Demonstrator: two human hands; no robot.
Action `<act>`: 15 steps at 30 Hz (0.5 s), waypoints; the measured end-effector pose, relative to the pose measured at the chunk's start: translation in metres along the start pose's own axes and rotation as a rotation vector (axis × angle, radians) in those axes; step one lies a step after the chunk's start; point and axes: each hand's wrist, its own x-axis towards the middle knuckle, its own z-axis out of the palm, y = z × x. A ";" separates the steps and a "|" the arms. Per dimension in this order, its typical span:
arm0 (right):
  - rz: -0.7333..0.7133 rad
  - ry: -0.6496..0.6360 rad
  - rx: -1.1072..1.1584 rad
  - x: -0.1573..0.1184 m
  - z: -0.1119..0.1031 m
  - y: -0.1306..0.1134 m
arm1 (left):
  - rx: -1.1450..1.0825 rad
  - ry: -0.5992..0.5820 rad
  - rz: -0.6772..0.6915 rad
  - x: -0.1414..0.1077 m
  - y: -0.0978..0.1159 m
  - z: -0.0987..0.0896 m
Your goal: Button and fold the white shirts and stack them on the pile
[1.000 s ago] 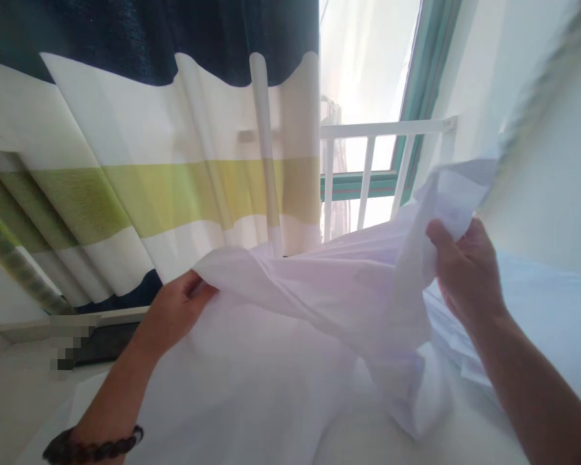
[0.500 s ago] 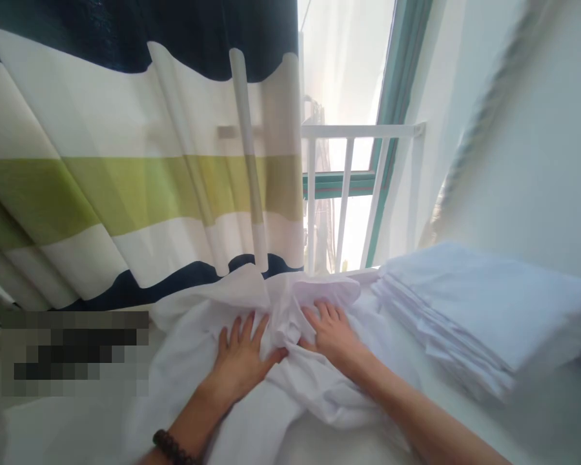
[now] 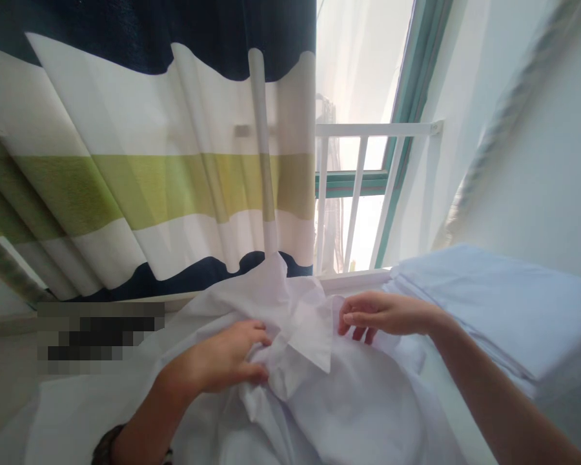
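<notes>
A large white cloth (image 3: 358,400) lies bunched in front of me, with a raised fold and a pointed flap in its middle. My left hand (image 3: 227,355), a dark bead bracelet on its wrist, rests on the left of that fold, its thumb and fingers apart with a bit of fabric between them. At the fold's right side is my right hand (image 3: 382,314), fingers curled down and thumb near the index finger, touching the cloth's edge. Whether it pinches any fabric is hard to make out.
A stack of folded white cloth (image 3: 498,303) sits at the right. Behind hangs a striped curtain (image 3: 164,187) in navy, white and green. White railing (image 3: 377,130) crosses the window, and a pale wall rises at the right. A pixelated patch covers part of the left.
Both hands have lifted from lying flat with spread fingers. My right hand moved right and curled; my left turned sideways. The cloth's middle is now raised, with a flap folded over. The view shifted slightly left.
</notes>
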 end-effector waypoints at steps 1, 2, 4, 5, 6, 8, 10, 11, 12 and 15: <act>0.009 0.112 -0.049 0.001 -0.003 0.004 | -0.027 -0.033 0.010 -0.001 0.008 -0.006; 0.018 0.260 -0.134 0.003 -0.005 0.008 | -0.051 -0.053 0.021 -0.002 0.018 -0.009; 0.045 0.517 -0.321 0.009 -0.006 0.019 | -0.081 -0.051 0.043 -0.001 0.036 -0.007; 0.057 0.553 -0.375 0.012 -0.005 0.024 | -0.083 -0.057 0.058 0.000 0.043 -0.003; 0.068 0.522 -0.393 0.015 -0.003 0.029 | -0.076 -0.080 0.071 0.001 0.048 0.003; 0.085 0.357 -0.374 0.019 0.002 0.032 | -0.041 -0.133 0.081 0.005 0.052 0.016; 0.086 0.240 -0.357 0.018 0.005 0.028 | -0.014 -0.149 0.070 0.010 0.048 0.022; 0.076 0.233 -0.346 0.016 0.005 0.023 | -0.019 -0.130 0.065 0.013 0.045 0.021; 0.050 0.247 -0.321 0.013 0.003 0.017 | -0.035 -0.079 0.056 0.015 0.041 0.017; -0.130 0.352 -0.120 -0.004 -0.006 -0.006 | -0.083 0.233 -0.040 0.017 0.029 -0.009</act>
